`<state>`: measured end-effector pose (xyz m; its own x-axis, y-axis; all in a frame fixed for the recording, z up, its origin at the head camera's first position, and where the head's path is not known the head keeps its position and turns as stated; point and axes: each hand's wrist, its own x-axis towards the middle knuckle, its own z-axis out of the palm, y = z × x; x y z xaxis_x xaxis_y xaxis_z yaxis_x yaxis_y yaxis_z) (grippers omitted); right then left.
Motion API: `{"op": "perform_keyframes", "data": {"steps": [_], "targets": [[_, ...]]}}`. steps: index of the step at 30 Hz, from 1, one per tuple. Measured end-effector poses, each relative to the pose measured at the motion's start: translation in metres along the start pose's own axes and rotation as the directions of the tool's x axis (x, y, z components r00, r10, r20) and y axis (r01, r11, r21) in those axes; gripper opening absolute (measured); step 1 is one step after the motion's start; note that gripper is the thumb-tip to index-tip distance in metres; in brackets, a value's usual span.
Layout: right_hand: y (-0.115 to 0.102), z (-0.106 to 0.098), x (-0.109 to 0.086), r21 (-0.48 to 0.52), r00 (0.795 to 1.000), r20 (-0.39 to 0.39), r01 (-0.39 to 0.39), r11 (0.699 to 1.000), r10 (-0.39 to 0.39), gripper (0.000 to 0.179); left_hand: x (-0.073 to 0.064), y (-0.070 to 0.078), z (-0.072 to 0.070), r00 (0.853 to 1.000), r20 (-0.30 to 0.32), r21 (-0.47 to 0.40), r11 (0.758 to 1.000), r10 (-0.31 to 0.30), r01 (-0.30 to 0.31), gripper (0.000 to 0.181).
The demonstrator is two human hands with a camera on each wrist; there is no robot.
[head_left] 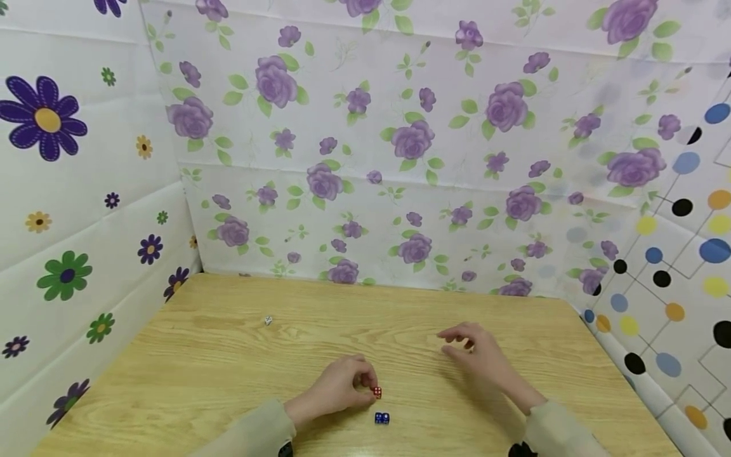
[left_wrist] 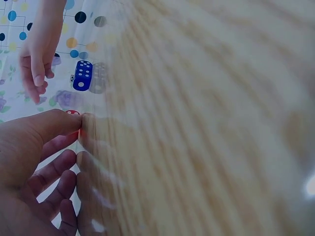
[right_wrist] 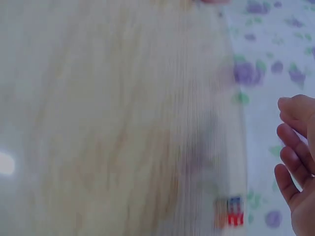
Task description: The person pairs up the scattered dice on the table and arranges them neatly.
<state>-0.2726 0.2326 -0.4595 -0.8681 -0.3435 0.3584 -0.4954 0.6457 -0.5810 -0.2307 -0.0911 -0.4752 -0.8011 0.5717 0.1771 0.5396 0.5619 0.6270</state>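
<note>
My left hand (head_left: 341, 385) pinches a red die (head_left: 377, 392) with white dots between thumb and forefinger, low at the tabletop. In the left wrist view the thumb covers most of the red die (left_wrist: 74, 112), and the other fingers are loosely bent. Just in front of that hand, nearer me, two blue dice (head_left: 382, 418) lie side by side, touching. My right hand (head_left: 480, 355) hovers over the table to the right, fingers relaxed and holding nothing. In the right wrist view a small blurred blue-and-red block (right_wrist: 235, 211) with white marks appears near the hand; its kind is unclear.
A small white die (head_left: 268, 320) lies apart at the back left of the wooden table (head_left: 228, 368). Patterned cloth walls (head_left: 365, 158) enclose the table at the back and both sides.
</note>
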Motion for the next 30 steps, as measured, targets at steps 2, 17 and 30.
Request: {"op": "perform_keyframes", "data": {"steps": [2,17,30], "targets": [[0.012,-0.009,-0.001,-0.053,1.0,-0.025,0.001,0.999,-0.002,0.025,0.001,-0.001,0.001,1.0,0.001,-0.001,1.0,0.002,-0.002,0.01],[0.076,-0.033,-0.017,-0.203,1.0,-0.011,0.01,0.979,-0.012,0.029,0.001,-0.003,0.001,1.0,-0.004,0.007,1.0,0.005,-0.005,0.011],[0.084,-0.038,-0.019,-0.206,0.997,0.04,-0.055,0.977,0.064,0.023,0.0,0.001,0.0,1.0,0.001,0.003,1.0,-0.003,0.003,0.01]]}}
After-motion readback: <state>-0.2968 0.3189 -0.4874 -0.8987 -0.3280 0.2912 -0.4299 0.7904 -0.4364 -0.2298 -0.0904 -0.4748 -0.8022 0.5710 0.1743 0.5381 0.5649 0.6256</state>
